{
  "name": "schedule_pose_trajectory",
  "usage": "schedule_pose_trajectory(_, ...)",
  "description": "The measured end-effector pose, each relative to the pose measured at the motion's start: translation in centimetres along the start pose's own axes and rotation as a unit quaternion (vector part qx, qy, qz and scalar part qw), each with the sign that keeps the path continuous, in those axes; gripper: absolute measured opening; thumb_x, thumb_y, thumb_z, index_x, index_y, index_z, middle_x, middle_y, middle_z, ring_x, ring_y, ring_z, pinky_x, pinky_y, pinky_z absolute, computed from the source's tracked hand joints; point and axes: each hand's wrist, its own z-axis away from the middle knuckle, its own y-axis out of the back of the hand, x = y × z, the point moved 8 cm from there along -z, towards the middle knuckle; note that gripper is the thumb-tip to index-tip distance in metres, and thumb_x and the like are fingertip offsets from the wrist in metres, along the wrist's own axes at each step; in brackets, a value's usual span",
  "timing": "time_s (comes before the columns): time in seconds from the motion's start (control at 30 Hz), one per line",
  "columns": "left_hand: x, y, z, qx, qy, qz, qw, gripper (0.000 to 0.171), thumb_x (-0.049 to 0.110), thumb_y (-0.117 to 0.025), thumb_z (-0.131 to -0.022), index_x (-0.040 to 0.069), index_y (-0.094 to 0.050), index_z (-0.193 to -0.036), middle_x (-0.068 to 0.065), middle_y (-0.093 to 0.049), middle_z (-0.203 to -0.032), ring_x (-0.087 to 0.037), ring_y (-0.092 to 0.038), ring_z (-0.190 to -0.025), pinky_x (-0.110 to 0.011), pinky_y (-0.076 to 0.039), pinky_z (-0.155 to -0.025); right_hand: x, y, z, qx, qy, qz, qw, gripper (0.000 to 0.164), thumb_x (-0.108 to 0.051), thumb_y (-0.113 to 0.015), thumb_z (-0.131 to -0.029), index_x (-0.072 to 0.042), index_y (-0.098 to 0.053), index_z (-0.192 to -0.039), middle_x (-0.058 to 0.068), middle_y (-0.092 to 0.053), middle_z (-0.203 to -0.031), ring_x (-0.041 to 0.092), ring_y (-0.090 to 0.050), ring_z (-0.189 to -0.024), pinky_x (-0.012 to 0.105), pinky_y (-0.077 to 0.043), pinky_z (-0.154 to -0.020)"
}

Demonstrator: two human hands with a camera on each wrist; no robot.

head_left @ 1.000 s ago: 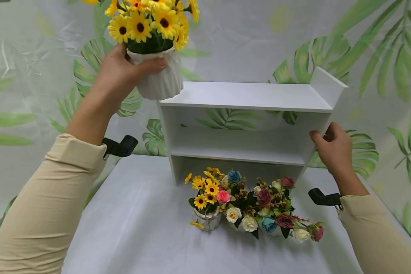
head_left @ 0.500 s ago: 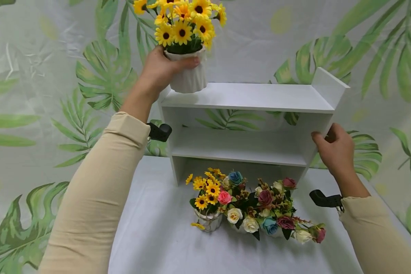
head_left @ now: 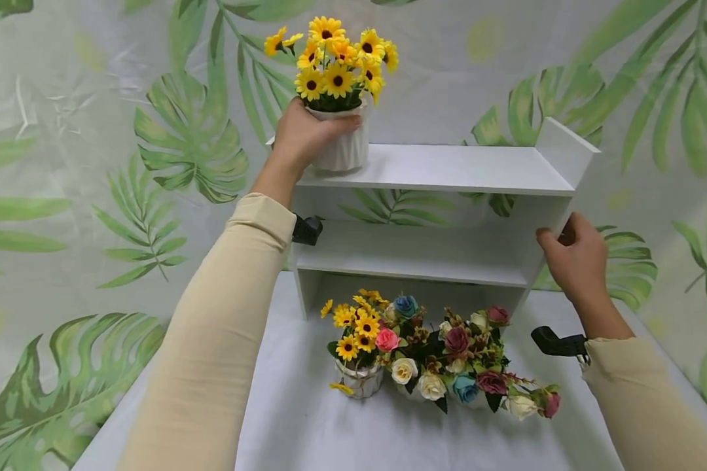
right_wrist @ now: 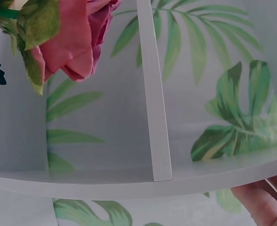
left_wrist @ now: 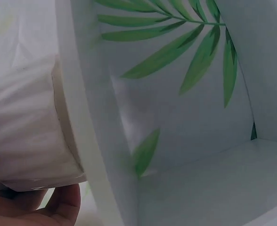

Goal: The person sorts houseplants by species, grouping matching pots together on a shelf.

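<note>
My left hand (head_left: pixel 306 137) grips a ribbed white flowerpot (head_left: pixel 349 149) of yellow artificial sunflowers (head_left: pixel 337 69), thumb across its front. The pot stands upright at the left end of the top board of a white shelf unit (head_left: pixel 459 163). In the left wrist view, the base of the flowerpot (left_wrist: pixel 30 127) is right at the board, with fingertips (left_wrist: pixel 69 202) beside it. On the other side, my right hand (head_left: pixel 577 261) holds the shelf unit's right side panel, thumb at its front edge. The right wrist view catches only its fingers (right_wrist: pixel 257 200) at that panel.
Before the shelf unit, a smaller pot of sunflowers (head_left: pixel 359 381) and a mixed rose arrangement (head_left: pixel 433 386) stand on the white-covered table (head_left: pixel 306 418). A leaf-printed backdrop (head_left: pixel 194 137) hangs behind. A pink rose (right_wrist: pixel 72 42) reaches into the right wrist view.
My left hand has carried the flowerpot rightward and down from the upper left onto the shelf unit's top board. The right hand keeps its hold on the side panel.
</note>
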Motion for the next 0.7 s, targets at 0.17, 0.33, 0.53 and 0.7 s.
schedule_pose_trajectory(0.17, -0.4, 0.2, -0.5, 0.017, 0.020, -0.012, 0.9996, 0.082, 0.046, -0.084, -0.074, 0.027, -0.045, -0.144, 0.006, -0.053, -0.146, -0.010, -0.052, -0.129, -0.029, -0.041, -0.111, 0.0, 0.0, -0.1, 0.004, -0.010, 0.003, 1.000, 0.048, -0.036, -0.048, -0.096, -0.003, -0.053, -0.132, 0.021, -0.061, -0.128, -0.013, -0.042, -0.085, 0.009, -0.034, -0.066)
schedule_pose_trajectory(0.33, -1.1, 0.3, -0.8, 0.021, 0.030, -0.030, 0.9989, 0.083, 0.047, -0.082, -0.075, 0.026, -0.044, -0.146, 0.005, -0.051, -0.148, -0.012, -0.051, -0.130, -0.029, -0.042, -0.112, -0.2, -0.4, 0.0, 0.004, -0.007, 0.009, 1.000, 0.046, -0.034, -0.049, -0.096, -0.002, -0.054, -0.129, 0.023, -0.062, -0.126, 0.008, -0.054, -0.094, 0.014, -0.037, -0.067)
schedule_pose_trajectory(0.53, -2.0, 0.2, -1.1, 0.014, 0.046, -0.020, 0.9987, 0.088, 0.051, -0.080, -0.077, 0.022, -0.037, -0.148, 0.003, -0.046, -0.152, -0.012, -0.048, -0.134, -0.029, -0.040, -0.114, -0.6, -0.7, 0.2, 0.001, -0.007, 0.003, 1.000, 0.047, -0.035, -0.048, -0.097, -0.003, -0.054, -0.131, 0.022, -0.062, -0.129, 0.021, -0.058, -0.104, 0.013, -0.036, -0.068)
schedule_pose_trajectory(0.7, -2.5, -0.2, -1.1, -0.003, 0.037, -0.007, 0.9993, 0.096, 0.054, -0.077, -0.080, 0.022, -0.026, -0.154, 0.002, -0.036, -0.159, -0.012, -0.039, -0.144, -0.028, -0.033, -0.119, -0.8, -0.8, 0.3, -0.001, -0.008, -0.001, 1.000, 0.049, -0.036, -0.048, -0.096, -0.004, -0.053, -0.133, 0.022, -0.061, -0.131, 0.019, -0.058, -0.104, 0.011, -0.036, -0.068)
